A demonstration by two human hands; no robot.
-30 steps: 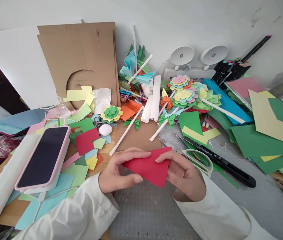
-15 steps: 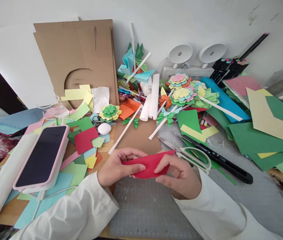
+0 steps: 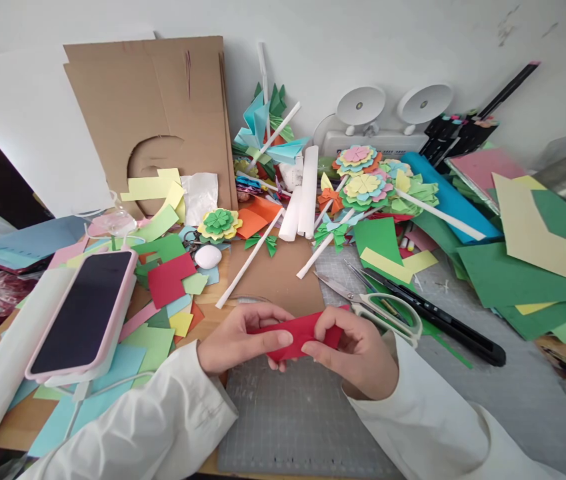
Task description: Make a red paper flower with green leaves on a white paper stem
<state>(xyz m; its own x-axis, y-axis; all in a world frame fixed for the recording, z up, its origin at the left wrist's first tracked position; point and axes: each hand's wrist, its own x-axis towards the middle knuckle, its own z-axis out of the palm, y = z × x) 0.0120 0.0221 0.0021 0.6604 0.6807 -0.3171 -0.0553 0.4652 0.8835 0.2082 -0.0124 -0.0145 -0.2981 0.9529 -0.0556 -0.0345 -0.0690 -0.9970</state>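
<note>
Both my hands hold one piece of red paper (image 3: pixel 303 331) just above the grey cutting mat (image 3: pixel 293 420). My left hand (image 3: pixel 243 340) pinches its left end between thumb and fingers. At the right end, my right hand (image 3: pixel 360 353) has its fingers curled over the top edge and the thumb underneath. The paper is folded into a narrow band between the two hands. Both sleeves are white.
White-handled scissors (image 3: pixel 387 310) and a black tool (image 3: pixel 443 323) lie right of my hands. A phone in a pink case (image 3: pixel 85 310) rests at the left among coloured paper scraps. Paper flowers (image 3: pixel 367 187), white paper rolls (image 3: pixel 303 197), cardboard (image 3: pixel 163 113) and green sheets (image 3: pixel 513 280) crowd the back and right.
The red paper went from a flat open piece to a narrow folded band. Both hands closed in on it and came closer together.
</note>
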